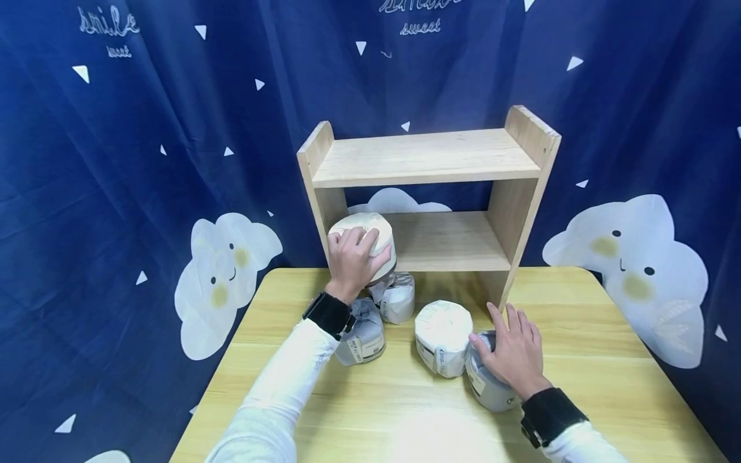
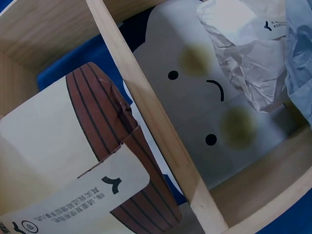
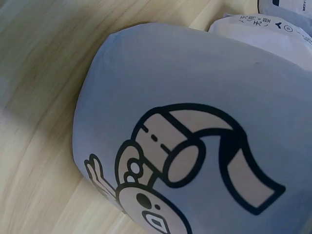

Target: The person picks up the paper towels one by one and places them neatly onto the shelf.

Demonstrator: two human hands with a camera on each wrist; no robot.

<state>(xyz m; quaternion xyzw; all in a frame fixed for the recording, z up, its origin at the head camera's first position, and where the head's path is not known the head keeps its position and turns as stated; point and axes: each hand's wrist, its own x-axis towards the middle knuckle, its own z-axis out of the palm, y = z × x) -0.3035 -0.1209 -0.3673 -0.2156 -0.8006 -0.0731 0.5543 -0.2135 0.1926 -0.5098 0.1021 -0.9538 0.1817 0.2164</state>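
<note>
My left hand (image 1: 351, 260) grips a cream paper-wrapped toilet roll (image 1: 382, 233) from above, at the left end of the lower shelf board. In the left wrist view this toilet roll (image 2: 44, 126) shows a brown striped band and a paper label. My right hand (image 1: 512, 354) lies over a grey-blue wrapped toilet roll (image 1: 486, 379) on the table, fingers extended and thumb at its left side. That grey-blue roll (image 3: 195, 83) fills most of the right wrist view, with a cartoon printed on it. A white wrapped toilet roll (image 1: 444, 334) stands just left of it.
The two-tier wooden shelf (image 1: 428, 157) stands at the back of the wooden table (image 1: 359, 411). Below its lower board are a white wrapped roll (image 1: 399, 301) and, nearer me, a grey-blue roll (image 1: 363, 334). A blue curtain (image 1: 145, 193) with clouds hangs behind.
</note>
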